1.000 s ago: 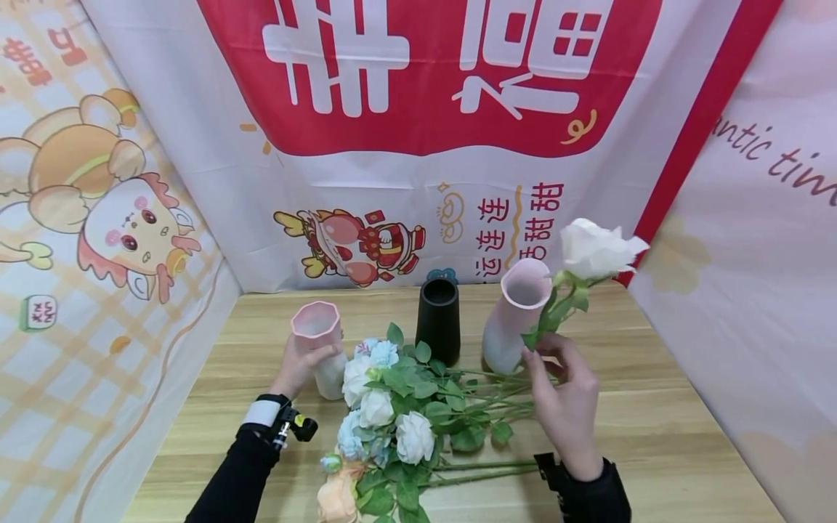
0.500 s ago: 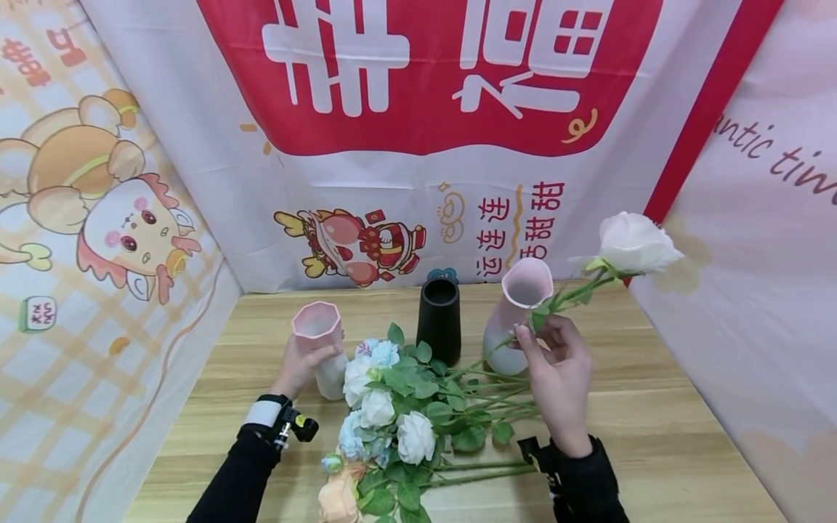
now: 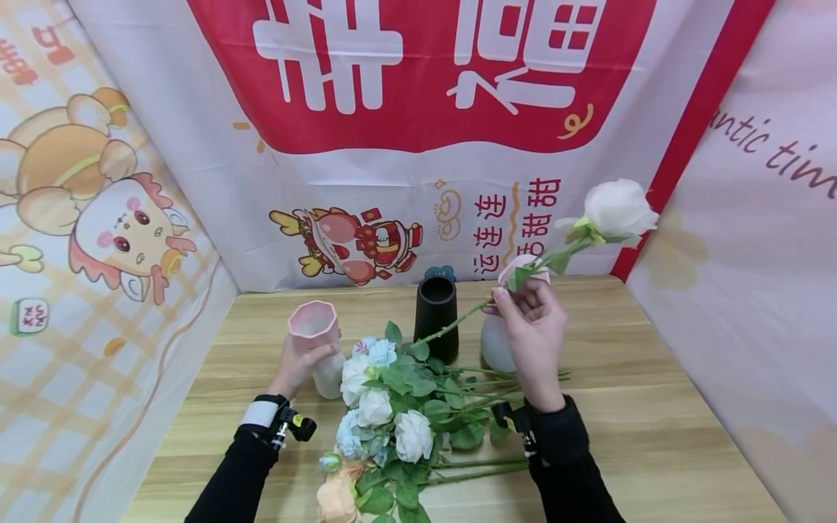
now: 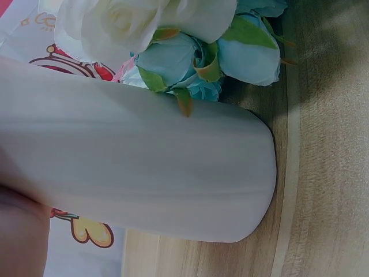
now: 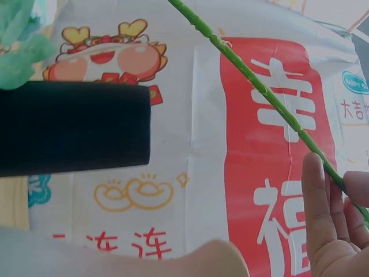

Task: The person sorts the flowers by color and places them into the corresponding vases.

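My left hand [image 3: 296, 365] grips an upright vase [image 3: 328, 374] with a pink octagonal rim and white lower body. The left wrist view shows the pale vase wall [image 4: 144, 161] beside white and blue flowers. Between thumb and fingers, my right hand [image 3: 539, 338] pinches the green stem [image 5: 259, 86] of a white rose [image 3: 617, 209]. That rose is raised and tilted, its bloom up to the right and its stem slanting down to the left past the black vase [image 3: 437, 316]. Behind my right hand stands a second pink-and-white vase [image 3: 497, 345], partly hidden.
Several white and blue artificial flowers [image 3: 413, 436] lie in a leafy heap mid-table, stems pointing right. A peach flower [image 3: 338, 495] lies at the front of the heap. Printed cloth [image 3: 366, 171] hangs behind the wooden table [image 3: 654, 407], with more cloth at both sides.
My right hand has moved left and up with the white rose, bringing its stem out from the heap toward the black vase. My left hand stays on its vase.
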